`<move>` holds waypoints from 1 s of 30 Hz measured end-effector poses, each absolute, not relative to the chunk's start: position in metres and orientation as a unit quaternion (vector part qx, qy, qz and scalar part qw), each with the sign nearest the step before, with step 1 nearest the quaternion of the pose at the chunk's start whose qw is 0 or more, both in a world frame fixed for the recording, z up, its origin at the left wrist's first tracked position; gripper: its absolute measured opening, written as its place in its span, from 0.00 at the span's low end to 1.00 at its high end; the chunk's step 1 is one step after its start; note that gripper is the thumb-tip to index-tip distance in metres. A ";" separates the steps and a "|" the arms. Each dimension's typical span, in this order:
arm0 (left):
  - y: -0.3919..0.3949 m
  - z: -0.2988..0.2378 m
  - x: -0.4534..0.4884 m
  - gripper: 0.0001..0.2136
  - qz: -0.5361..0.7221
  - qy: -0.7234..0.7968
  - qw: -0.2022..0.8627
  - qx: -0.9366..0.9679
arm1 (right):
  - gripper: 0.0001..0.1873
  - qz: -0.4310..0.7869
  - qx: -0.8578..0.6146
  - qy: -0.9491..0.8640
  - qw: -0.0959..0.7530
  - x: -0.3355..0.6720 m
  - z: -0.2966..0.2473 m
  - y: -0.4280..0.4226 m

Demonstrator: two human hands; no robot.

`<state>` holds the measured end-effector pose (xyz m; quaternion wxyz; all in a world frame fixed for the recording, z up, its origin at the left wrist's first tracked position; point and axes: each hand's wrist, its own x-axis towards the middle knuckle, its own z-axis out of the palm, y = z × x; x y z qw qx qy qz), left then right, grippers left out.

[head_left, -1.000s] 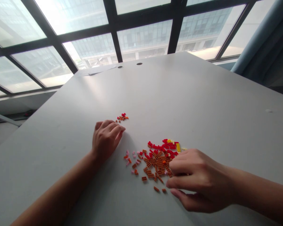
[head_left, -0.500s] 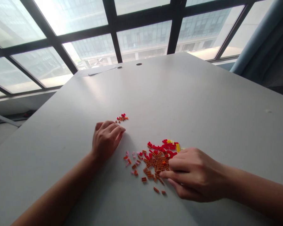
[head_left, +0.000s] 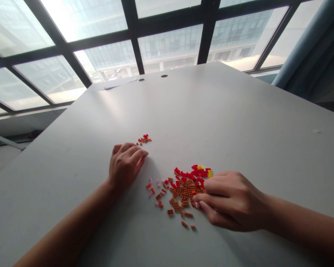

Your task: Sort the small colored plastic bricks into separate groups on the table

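Note:
Brown, red, pink and yellow toy bricks lie in a loose pile [head_left: 183, 191] on the white table. My right hand [head_left: 233, 200] reaches into the pile's right side, palm down. Its thumb and index finger are close together at the bricks, the other fingers curled. A small pinkish brick [head_left: 197, 204] shows by these fingertips; whatever they grip is too small to make out. My left hand [head_left: 127, 163] rests on the table left of the pile, fingers bent and closed, with the inside of the grip hidden. Just beyond it lies a smaller heap of red and brown bricks [head_left: 144, 139].
The white table [head_left: 200, 111] runs back to a large window with dark frames [head_left: 133, 26]. Two round holes [head_left: 164, 76] and a flat sheet [head_left: 119, 84] are near its far edge. A blue curtain [head_left: 303, 55] hangs at the right.
My right hand has drawn slightly right and away from me, its index fingertip pulling back from the brown bricks. A brown brick near it has turned. My left hand stays put.

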<state>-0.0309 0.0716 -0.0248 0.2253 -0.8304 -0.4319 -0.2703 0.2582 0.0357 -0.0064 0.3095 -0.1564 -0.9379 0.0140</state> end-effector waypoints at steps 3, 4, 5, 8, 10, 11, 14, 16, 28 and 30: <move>0.072 -0.025 -0.031 0.05 -0.270 -0.432 0.225 -0.831 | 0.14 0.027 -0.174 -0.934 0.310 0.259 -0.006 0.036; 0.071 -0.024 -0.030 0.05 -0.271 -0.431 0.225 -0.831 | 0.13 0.035 -0.176 -0.937 0.300 0.258 -0.005 0.036; 0.071 -0.024 -0.030 0.05 -0.272 -0.431 0.225 -0.830 | 0.12 0.042 -0.177 -0.941 0.286 0.258 -0.005 0.035; 0.071 -0.024 -0.031 0.05 -0.272 -0.431 0.226 -0.830 | 0.12 0.053 -0.184 -0.949 0.250 0.257 -0.006 0.034; 0.071 -0.024 -0.031 0.05 -0.272 -0.431 0.226 -0.830 | 0.12 0.062 -0.192 -0.951 0.234 0.257 -0.007 0.034; 0.071 -0.025 -0.031 0.05 -0.271 -0.432 0.225 -0.830 | 0.12 0.068 -0.196 -0.951 0.228 0.257 -0.007 0.034; 0.071 -0.026 -0.032 0.05 -0.272 -0.433 0.224 -0.830 | 0.12 0.081 -0.208 -0.949 0.221 0.258 -0.009 0.035; 0.071 -0.026 -0.031 0.05 -0.271 -0.434 0.224 -0.830 | 0.12 0.089 -0.211 -0.949 0.217 0.258 -0.010 0.036; 0.071 -0.025 -0.032 0.05 -0.266 -0.437 0.221 -0.831 | 0.11 0.152 -0.248 -0.929 0.228 0.260 -0.008 0.039; 0.071 -0.026 -0.032 0.05 -0.265 -0.438 0.219 -0.831 | 0.12 0.111 -0.247 -0.932 0.241 0.260 -0.010 0.039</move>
